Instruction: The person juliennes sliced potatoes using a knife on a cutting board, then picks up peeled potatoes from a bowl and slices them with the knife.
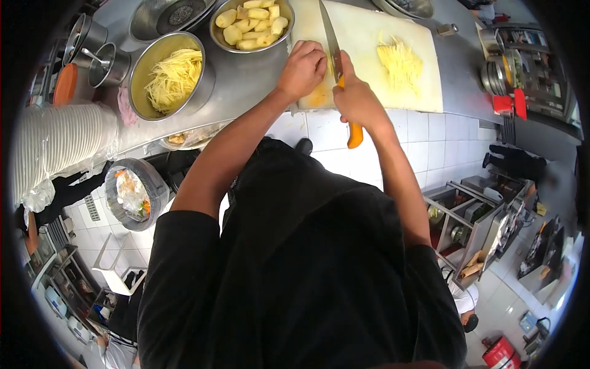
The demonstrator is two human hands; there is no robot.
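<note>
My right hand (359, 101) grips a kitchen knife (354, 135) by its orange handle, the long blade pointing away from me over the white cutting board (362, 31). Just left of the blade, my left hand (302, 69) is curled closed on the board, and whatever lies under its fingers is hidden. Thin yellow strips, apparently potato, form a pile (399, 64) on the board's right side. Beyond my left hand stands a metal bowl of peeled potatoes (252, 24). Farther left, another metal bowl (136, 92) holds many more thin strips (175, 80).
Wrapped white plates (67, 138) are stacked at the counter's left end. Metal pots (109, 64) and an empty metal basin (140, 23) stand behind. Below the counter is a waste bin (157, 184). A white chair (117, 280) and a metal rack (455, 215) flank me. Other people are nearby.
</note>
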